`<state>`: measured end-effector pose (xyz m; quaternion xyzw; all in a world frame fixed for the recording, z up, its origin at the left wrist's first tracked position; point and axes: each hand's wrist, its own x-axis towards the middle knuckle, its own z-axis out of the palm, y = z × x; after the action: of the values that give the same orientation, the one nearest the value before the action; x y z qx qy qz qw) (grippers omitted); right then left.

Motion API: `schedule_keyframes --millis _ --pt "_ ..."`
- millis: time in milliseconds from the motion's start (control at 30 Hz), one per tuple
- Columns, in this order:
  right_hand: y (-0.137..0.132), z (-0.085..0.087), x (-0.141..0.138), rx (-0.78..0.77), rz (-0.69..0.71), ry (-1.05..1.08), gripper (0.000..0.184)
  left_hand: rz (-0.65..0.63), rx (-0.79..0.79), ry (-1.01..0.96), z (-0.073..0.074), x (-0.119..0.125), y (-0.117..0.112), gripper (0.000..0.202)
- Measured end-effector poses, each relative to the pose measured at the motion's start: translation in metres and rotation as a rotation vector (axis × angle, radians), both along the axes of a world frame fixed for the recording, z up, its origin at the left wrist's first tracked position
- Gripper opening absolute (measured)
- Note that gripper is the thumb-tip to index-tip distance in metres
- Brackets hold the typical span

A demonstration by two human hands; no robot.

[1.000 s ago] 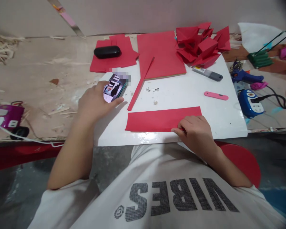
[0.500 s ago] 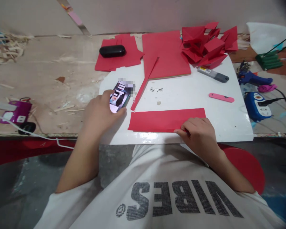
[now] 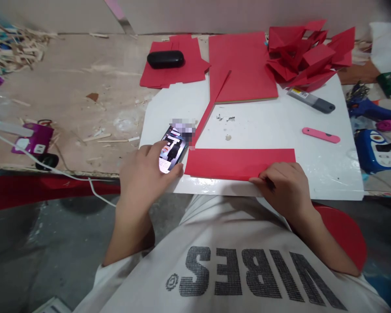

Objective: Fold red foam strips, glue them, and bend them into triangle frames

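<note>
paper (image 3: 234, 164), red and folded into a long rectangle, lies flat near the front edge of a white board (image 3: 263, 130), crosswise before a person in a white shirt (image 3: 247, 217) lettered "vibes." at far left, wood scraps (image 3: 19, 45) are heaped against the wall on a worn bench (image 3: 71, 104), with a purple device (image 3: 35, 138) closer in, a black round object just beside it and a white cable (image 3: 65, 174) trailing over the edge. the left hand (image 3: 143, 171) grasps the near end of a lit phone (image 3: 173, 150), thumb on one side and fingers on the other, just left of the paper; the phone's far end is blurred. behind, a black case (image 3: 165, 59) rests on red sheets (image 3: 190, 74). a narrow red strip (image 3: 211, 104) slants across the board, its tip over a red pad (image 3: 241, 65). at the paper's right end, the right hand (image 3: 282, 187) rests with fingers curled in and thumb at the near edge; whether it pinches the paper cannot be told. further right are a pile of folded red pieces (image 3: 314, 56), a grey cutter (image 3: 311, 100) and a pink cutter (image 3: 321, 135). off the board, at far right, sit a blue glue gun (image 3: 371, 108) and a blue socket (image 3: 374, 150), while a red stool (image 3: 343, 234) shows below.
</note>
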<state>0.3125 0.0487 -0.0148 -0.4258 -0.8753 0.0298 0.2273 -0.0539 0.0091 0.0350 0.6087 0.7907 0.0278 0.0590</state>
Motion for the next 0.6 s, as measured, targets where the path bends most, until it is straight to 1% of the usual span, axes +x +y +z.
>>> schedule_keyframes --millis 100,200,267,333,400,433,500,533,600 --pt "-0.001 0.002 0.003 -0.037 0.026 0.013 0.049 -0.010 0.048 -0.029 -0.006 -0.004 -0.001 0.075" --pt "-0.001 0.004 0.007 -0.076 0.067 0.018 0.044 -0.025 0.135 -0.072 -0.014 -0.008 -0.004 0.088" --pt "-0.001 0.005 0.010 -0.088 0.092 0.015 0.041 -0.046 0.202 -0.080 -0.017 -0.009 -0.008 0.091" --pt "-0.001 0.006 0.012 -0.087 0.113 0.009 0.037 -0.080 0.304 -0.070 -0.016 -0.007 -0.013 0.081" --pt "-0.001 0.007 0.014 -0.080 0.140 0.000 0.033 -0.146 0.445 -0.078 -0.012 0.002 -0.020 0.064" --pt "-0.001 0.009 0.014 -0.074 0.159 -0.001 0.031 -0.200 0.517 -0.095 -0.010 0.009 -0.023 0.057" --pt "-0.001 0.012 0.015 -0.054 0.197 0.002 0.027 -0.375 0.613 -0.159 -0.007 0.027 -0.027 0.050" --pt "-0.002 0.014 0.015 -0.043 0.210 0.004 0.026 -0.502 0.621 -0.197 -0.007 0.037 -0.028 0.047" --pt "-0.005 0.019 0.017 -0.029 0.222 -0.004 0.023 -0.721 0.566 -0.289 -0.009 0.059 -0.026 0.037"
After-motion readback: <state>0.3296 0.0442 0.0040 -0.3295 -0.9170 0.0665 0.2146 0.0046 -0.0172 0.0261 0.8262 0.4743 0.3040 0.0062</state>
